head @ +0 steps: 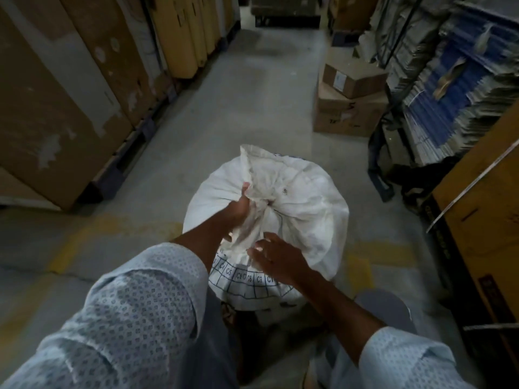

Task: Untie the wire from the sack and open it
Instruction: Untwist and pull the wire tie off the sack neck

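Note:
A full white woven sack (306, 209) stands upright on the floor in front of me, its top gathered into a bunch. A thin dark wire (276, 211) circles the neck where the folds meet. My left hand (238, 209) is closed around the bunched sack cloth just left of the tie. My right hand (276, 256) rests on the near side of the sack below the tie, fingers spread and touching the cloth, holding nothing that I can see. A printed blue grid with letters shows on the sack's near face.
I am in a narrow warehouse aisle with a grey concrete floor (224, 113). Tall cardboard cartons (70, 108) line the left. Two stacked boxes (348, 102) and piles of flattened packaging (455, 88) stand at right, a yellow carton (483, 220) close by.

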A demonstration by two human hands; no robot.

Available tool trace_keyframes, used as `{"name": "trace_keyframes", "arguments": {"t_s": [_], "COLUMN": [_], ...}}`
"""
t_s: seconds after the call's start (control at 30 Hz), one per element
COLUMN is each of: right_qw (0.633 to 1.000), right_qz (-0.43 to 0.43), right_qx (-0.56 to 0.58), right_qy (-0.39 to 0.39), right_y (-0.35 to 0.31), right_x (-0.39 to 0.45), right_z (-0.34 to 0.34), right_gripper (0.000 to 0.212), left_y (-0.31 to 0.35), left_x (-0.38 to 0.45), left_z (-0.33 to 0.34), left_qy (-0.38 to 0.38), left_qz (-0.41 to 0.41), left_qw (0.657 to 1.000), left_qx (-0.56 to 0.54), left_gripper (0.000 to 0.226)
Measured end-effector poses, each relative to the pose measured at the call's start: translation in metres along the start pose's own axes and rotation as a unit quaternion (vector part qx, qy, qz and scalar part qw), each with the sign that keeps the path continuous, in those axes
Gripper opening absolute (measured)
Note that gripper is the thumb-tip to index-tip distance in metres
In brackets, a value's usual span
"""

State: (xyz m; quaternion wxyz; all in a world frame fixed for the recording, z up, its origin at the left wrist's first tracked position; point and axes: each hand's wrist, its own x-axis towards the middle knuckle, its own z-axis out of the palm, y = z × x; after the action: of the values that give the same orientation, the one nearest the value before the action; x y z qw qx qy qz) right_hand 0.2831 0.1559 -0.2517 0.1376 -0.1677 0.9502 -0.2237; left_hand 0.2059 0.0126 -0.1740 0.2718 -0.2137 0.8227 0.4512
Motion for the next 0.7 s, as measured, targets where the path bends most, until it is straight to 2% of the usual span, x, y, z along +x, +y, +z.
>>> {"name": "trace_keyframes", "arguments": {"t_s": [0.03, 0.07, 0.13, 0.17, 0.23, 0.3, 0.37, 0.43, 0.47, 0.53, 0.6, 0.67, 0.7], "right_qw": [1.0, 0.999, 0.996, 0.993, 0.981, 0.959, 0.943, 0.93, 0.925, 0.919, 0.905, 0.895, 0.901], "right_qz": [-0.003, -0.002, 0.016, 0.031, 0.079, 0.139, 0.172, 0.184, 0.185, 0.174, 0.159, 0.126, 0.1], "right_qx": [0.016, 0.033, 0.077, 0.1, 0.153, 0.21, 0.24, 0.268, 0.281, 0.296, 0.326, 0.36, 0.357], "right_qy": [0.006, 0.02, 0.048, 0.061, 0.094, 0.133, 0.156, 0.17, 0.176, 0.192, 0.222, 0.232, 0.225], "right_y": [0.001, 0.002, 0.007, 0.01, 0.013, 0.015, 0.018, 0.022, 0.024, 0.025, 0.022, 0.02, 0.018], "right_x": [-0.002, -0.004, -0.004, -0.003, 0.003, 0.011, 0.018, 0.023, 0.025, 0.027, 0.022, 0.012, 0.006], "right_z": [0.004, 0.006, 0.009, 0.009, 0.006, -0.001, -0.007, -0.008, -0.008, -0.008, -0.018, -0.034, -0.044], "right_gripper": [0.052, 0.049, 0.045, 0.043, 0.039, 0.034, 0.036, 0.045, 0.048, 0.049, 0.056, 0.072, 0.079], "left_y": [0.001, 0.005, 0.003, -0.005, -0.021, -0.031, -0.035, -0.037, -0.036, -0.027, -0.009, 0.011, 0.021], "left_x": [-0.01, -0.026, -0.027, -0.019, 0.005, 0.018, 0.029, 0.046, 0.053, 0.064, 0.064, 0.059, 0.06], "left_z": [0.008, 0.015, 0.026, 0.031, 0.035, 0.033, 0.032, 0.03, 0.028, 0.023, 0.018, 0.011, 0.007], "left_qy": [-0.027, -0.047, -0.049, -0.035, 0.0, 0.055, 0.118, 0.116, 0.091, 0.041, -0.021, -0.105, -0.147], "left_qz": [-0.013, 0.01, 0.084, 0.133, 0.206, 0.208, 0.188, 0.158, 0.14, 0.099, 0.049, 0.004, -0.006], "left_qw": [0.995, 0.986, 0.972, 0.973, 0.973, 0.976, 0.97, 0.971, 0.981, 0.992, 0.972, 0.945, 0.932], "left_qx": [-0.095, -0.157, -0.213, -0.186, -0.103, 0.016, 0.103, 0.137, 0.1, -0.073, -0.227, -0.31, -0.33], "left_gripper": [0.088, 0.086, 0.078, 0.079, 0.098, 0.111, 0.096, 0.081, 0.077, 0.07, 0.057, 0.045, 0.034]}}
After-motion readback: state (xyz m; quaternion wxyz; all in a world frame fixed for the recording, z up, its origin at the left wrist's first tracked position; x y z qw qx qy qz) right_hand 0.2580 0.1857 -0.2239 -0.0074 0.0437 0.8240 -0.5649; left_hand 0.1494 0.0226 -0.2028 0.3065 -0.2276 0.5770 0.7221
